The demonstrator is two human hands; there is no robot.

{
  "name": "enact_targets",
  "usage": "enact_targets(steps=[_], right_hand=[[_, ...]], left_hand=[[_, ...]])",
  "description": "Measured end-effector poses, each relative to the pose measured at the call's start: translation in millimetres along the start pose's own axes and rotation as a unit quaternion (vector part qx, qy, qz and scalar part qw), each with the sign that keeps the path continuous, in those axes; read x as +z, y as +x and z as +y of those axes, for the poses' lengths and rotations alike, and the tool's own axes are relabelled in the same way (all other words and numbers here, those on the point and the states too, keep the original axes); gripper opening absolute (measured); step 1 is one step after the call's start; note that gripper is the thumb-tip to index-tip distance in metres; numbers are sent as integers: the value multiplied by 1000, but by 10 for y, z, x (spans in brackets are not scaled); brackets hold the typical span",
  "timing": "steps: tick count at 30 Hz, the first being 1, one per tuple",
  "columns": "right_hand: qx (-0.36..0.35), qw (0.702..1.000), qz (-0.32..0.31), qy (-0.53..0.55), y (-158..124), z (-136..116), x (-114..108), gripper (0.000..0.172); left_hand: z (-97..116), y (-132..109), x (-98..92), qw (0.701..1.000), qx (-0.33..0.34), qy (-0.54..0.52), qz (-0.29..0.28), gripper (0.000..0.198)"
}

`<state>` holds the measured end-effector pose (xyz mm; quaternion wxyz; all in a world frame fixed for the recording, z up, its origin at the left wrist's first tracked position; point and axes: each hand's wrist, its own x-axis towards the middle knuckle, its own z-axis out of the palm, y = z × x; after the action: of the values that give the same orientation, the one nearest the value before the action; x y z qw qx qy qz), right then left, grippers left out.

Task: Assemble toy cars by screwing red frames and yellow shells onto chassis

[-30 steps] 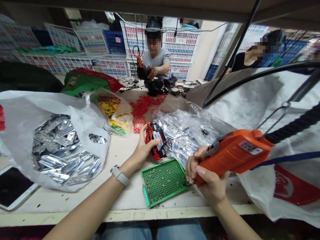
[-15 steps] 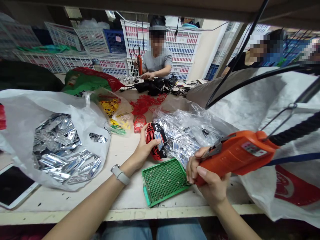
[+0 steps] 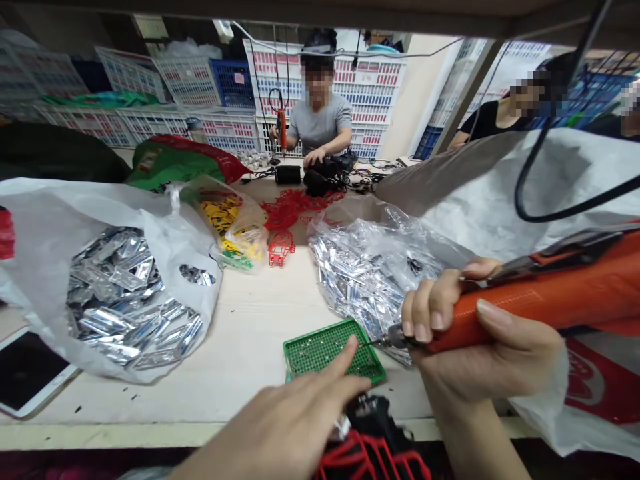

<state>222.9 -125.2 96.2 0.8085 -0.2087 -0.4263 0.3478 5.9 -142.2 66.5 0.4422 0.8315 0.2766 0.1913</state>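
My left hand (image 3: 305, 413) reaches over the near edge of the bench, forefinger and thumb stretched toward a green perforated tray (image 3: 290, 347) of small screws. Beneath its thumb is a black piece with a red wire frame (image 3: 370, 453), cut off by the bottom of the view. The other fingers, hidden under the palm, appear curled around this piece. An orange electric screwdriver (image 3: 520, 313) fills my right hand (image 3: 480, 340), its bit pointing left over the tray, near the left fingertip.
An open white bag of shiny metal plates (image 3: 125, 280) stands left, beside a white tablet (image 3: 30, 373). More plates (image 3: 360, 273) lie in clear plastic at centre right. Beyond are yellow parts (image 3: 220, 217) and red frames (image 3: 287, 210). A co-worker (image 3: 320, 120) holds another screwdriver.
My left hand has brought the red and black piece down toward me and stretched its forefinger over the tray. The screwdriver in my right hand has tipped flatter, its bit now over the tray.
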Motion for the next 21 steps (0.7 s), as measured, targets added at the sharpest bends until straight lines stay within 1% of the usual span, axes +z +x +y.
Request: enact_targets(steps=[1, 2, 3, 4, 5, 8, 10, 13, 16, 18, 21], right_hand=[[7, 1000, -9, 7, -8, -23, 16, 17], [15, 1000, -18, 13, -21, -46, 34, 17], [24, 999, -25, 16, -38, -67, 56, 17], [34, 999, -31, 16, -56, -85, 81, 18], [42, 998, -35, 17, -76, -99, 108, 18], [48, 998, -33, 26, -128, -113, 194, 19], [41, 998, -24, 33, -147, -111, 235, 18], [35, 999, -24, 30, -149, -118, 257, 19], [32, 999, -27, 28, -139, -145, 252, 19], [33, 999, -31, 27, -139, -164, 252, 19], [45, 997, -55, 11, -152, -174, 258, 18]], left_hand=[[-63, -52, 128, 998, 9, 68, 7, 66], [-137, -82, 243, 991, 18, 129, 22, 70], [-206, -94, 334, 982, 38, 178, 48, 77], [-258, -92, 395, 974, 43, 217, 56, 84], [-286, -81, 424, 967, 45, 248, 45, 88], [-230, -30, 368, 952, 38, 303, -14, 96], [-148, 0, 297, 944, 38, 325, -32, 100], [-80, 25, 254, 936, 28, 348, -51, 105], [-83, 27, 281, 931, 7, 359, -68, 111], [-93, 20, 300, 932, -1, 354, -71, 115], [-88, 13, 297, 943, -6, 329, -59, 115]])
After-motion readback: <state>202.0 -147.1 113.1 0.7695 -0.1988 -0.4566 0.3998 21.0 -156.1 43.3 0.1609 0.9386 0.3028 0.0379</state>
